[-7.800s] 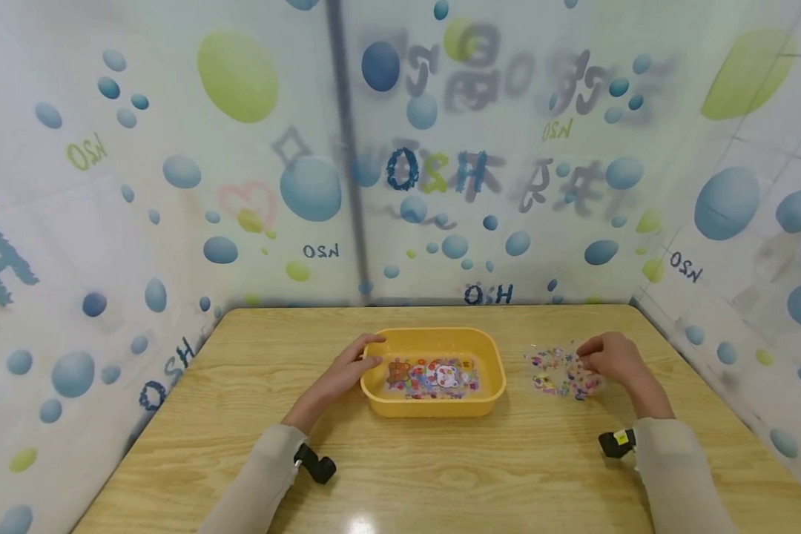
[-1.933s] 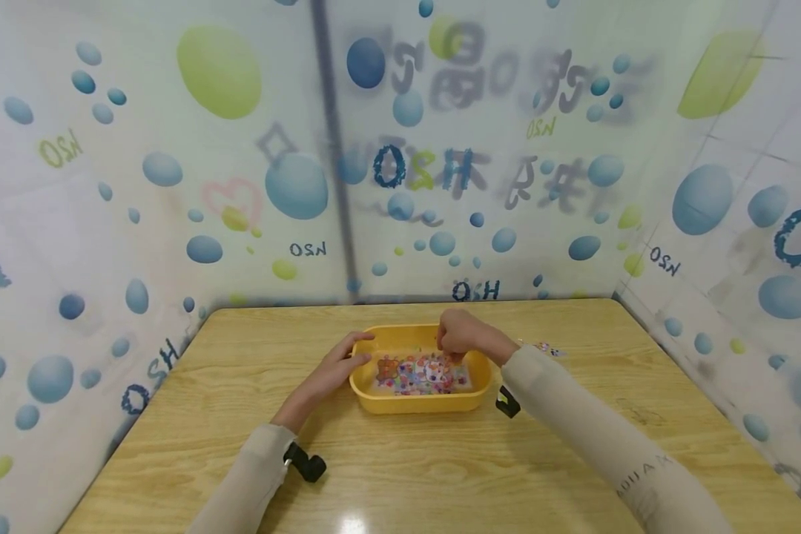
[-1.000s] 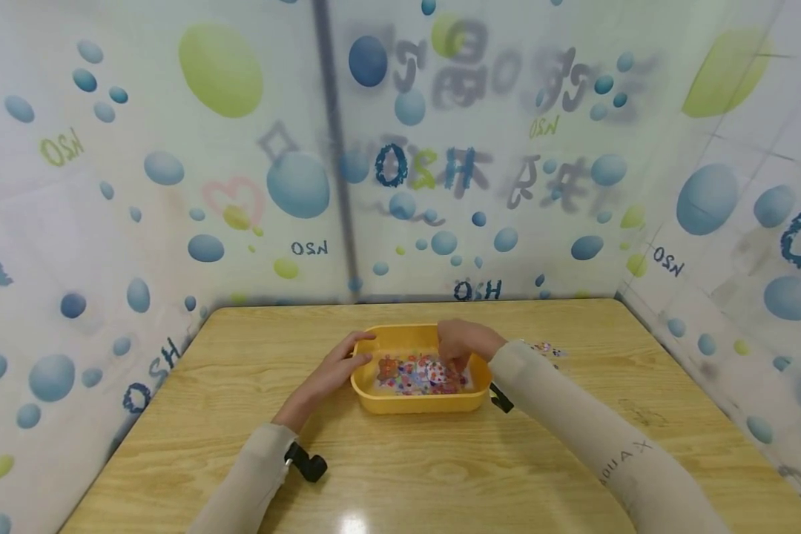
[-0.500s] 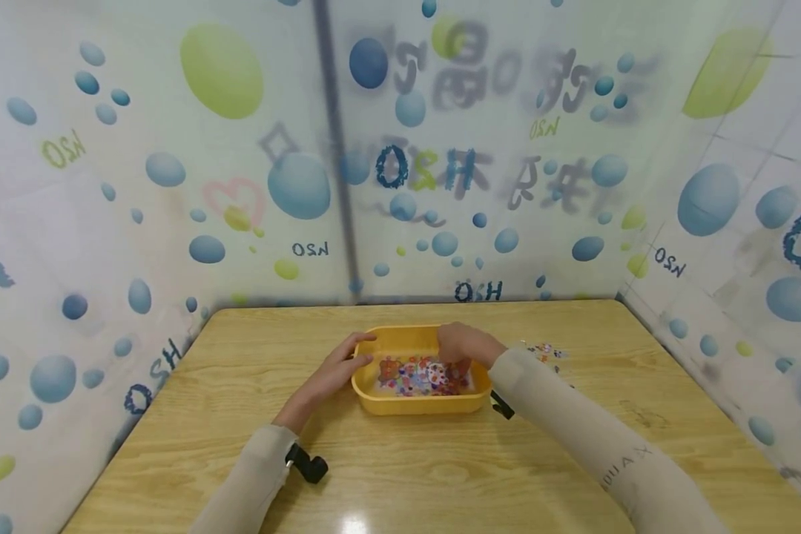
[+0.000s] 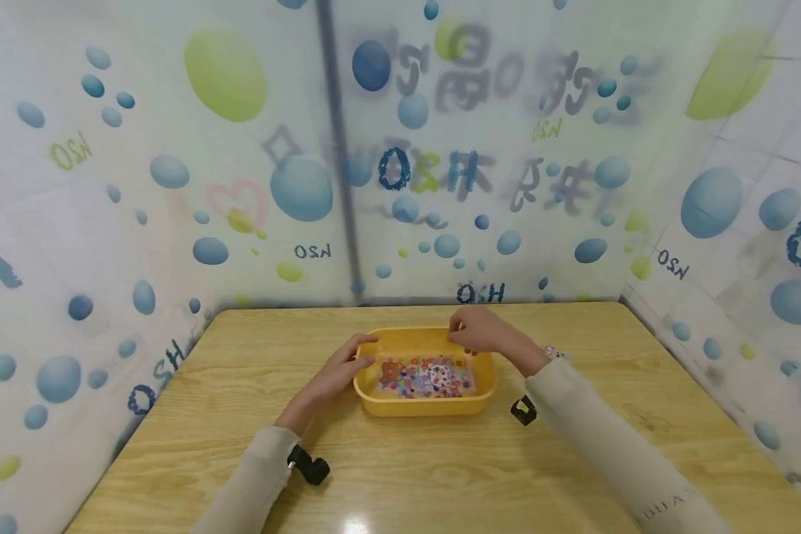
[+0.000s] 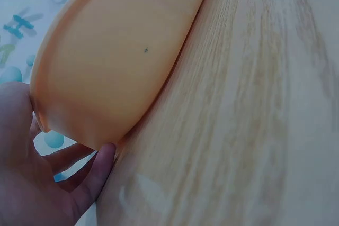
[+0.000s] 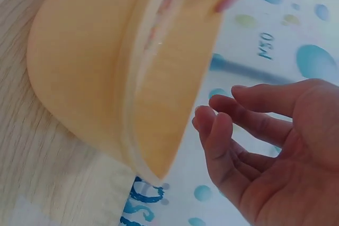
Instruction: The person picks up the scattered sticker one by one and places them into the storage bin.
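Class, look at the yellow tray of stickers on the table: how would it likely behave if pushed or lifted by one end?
The yellow tray looks like thin moulded plastic, so probably light and fairly stiff. Its flat base on the smooth table suggests sliding rather than tipping. The loose stickers would likely shift if it tilts.

Wooden table [image 5: 400, 475]; bubble-print curtain [image 5: 240, 185] on three sides; few stickers [image 5: 555, 351] loose on tabletop.
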`<state>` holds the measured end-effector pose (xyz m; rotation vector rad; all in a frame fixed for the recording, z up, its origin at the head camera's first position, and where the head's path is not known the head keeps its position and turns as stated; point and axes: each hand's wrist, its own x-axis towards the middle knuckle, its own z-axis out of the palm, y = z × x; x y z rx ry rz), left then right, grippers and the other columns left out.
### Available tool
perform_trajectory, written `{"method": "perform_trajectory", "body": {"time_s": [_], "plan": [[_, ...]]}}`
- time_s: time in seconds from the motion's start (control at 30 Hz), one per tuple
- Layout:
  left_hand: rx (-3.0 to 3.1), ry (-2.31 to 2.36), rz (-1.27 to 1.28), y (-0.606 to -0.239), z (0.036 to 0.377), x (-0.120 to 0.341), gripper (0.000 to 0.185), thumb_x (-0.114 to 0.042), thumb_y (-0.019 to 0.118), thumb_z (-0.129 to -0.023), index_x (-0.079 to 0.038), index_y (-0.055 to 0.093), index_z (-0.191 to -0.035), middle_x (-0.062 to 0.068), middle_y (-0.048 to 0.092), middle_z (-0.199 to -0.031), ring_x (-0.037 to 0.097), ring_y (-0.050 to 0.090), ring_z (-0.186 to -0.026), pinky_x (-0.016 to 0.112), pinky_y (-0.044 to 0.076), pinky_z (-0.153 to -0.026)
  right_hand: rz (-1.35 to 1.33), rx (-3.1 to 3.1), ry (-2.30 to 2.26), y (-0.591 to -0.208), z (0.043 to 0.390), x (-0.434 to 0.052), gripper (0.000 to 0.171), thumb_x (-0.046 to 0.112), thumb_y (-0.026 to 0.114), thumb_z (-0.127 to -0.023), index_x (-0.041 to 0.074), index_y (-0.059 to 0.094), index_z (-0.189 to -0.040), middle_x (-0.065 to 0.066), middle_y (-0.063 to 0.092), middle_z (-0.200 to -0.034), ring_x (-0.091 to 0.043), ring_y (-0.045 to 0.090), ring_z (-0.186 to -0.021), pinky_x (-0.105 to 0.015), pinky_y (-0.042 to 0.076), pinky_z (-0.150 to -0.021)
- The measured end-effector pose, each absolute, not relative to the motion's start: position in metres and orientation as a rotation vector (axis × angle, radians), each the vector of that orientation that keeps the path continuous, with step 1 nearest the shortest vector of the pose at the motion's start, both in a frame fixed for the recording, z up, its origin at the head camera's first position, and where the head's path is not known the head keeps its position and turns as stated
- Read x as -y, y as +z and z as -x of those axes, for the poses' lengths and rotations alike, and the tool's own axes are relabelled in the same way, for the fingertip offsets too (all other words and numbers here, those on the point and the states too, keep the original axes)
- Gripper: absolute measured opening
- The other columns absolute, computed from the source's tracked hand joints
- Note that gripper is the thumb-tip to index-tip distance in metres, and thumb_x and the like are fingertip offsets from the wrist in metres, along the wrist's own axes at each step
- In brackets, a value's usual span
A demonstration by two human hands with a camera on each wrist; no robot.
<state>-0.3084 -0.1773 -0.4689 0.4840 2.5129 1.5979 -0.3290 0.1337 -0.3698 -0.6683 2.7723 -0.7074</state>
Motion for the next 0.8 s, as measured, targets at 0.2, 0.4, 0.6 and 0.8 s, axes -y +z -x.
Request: {"method": "perform_trajectory", "body": {"time_s": [0.2,0.4,0.6,0.8], "plan": [[-2.503,1.606,-0.476,-0.47,0.309,0.178,0.044,-0.021,0.053,-0.107,-0.012,0.048,-0.15,0.015,0.036,-0.166,0.04,0.029,-0.155,0.063,0.023,-0.125,0.655,-2.791,-0.861,-0.37,0.318,-0.154,0.023,0.019,0.063,-0.103,0.0,0.073,-0.111,-0.019,0.075,-0.106,-0.03,0.072,-0.078,-0.029,0.057,-0.062],[-2.503,1.63,-0.461,-0.471,0.31,0.177,0.043,-0.019,0.053,-0.107,-0.013,0.05,-0.149,0.014,0.037,-0.165,0.039,0.03,-0.155,0.062,0.024,-0.125,0.593,-2.84,-0.962,-0.377,0.31,-0.181,0.022,0.018,0.061,-0.103,0.0,0.073,-0.109,-0.017,0.074,-0.099,-0.026,0.07,-0.076,-0.031,0.056,-0.063],[-2.499,1.618,-0.468,-0.471,0.31,0.177,0.043,-0.019,0.052,-0.107,-0.013,0.049,-0.149,0.015,0.036,-0.166,0.039,0.029,-0.155,0.061,0.024,-0.125,0.532,-2.867,-1.026,-0.396,0.302,-0.214,0.02,0.017,0.061,-0.103,0.001,0.072,-0.109,-0.017,0.074,-0.099,-0.027,0.07,-0.077,-0.039,0.061,-0.067],[-2.496,1.621,-0.472,-0.472,0.31,0.177,0.044,-0.02,0.052,-0.107,-0.013,0.048,-0.15,0.015,0.035,-0.167,0.039,0.028,-0.156,0.062,0.024,-0.125,0.42,-2.936,-0.988,-0.413,0.299,-0.248,0.022,0.015,0.063,-0.101,-0.002,0.071,-0.111,-0.018,0.073,-0.099,-0.029,0.069,-0.08,-0.033,0.059,-0.067]]}}
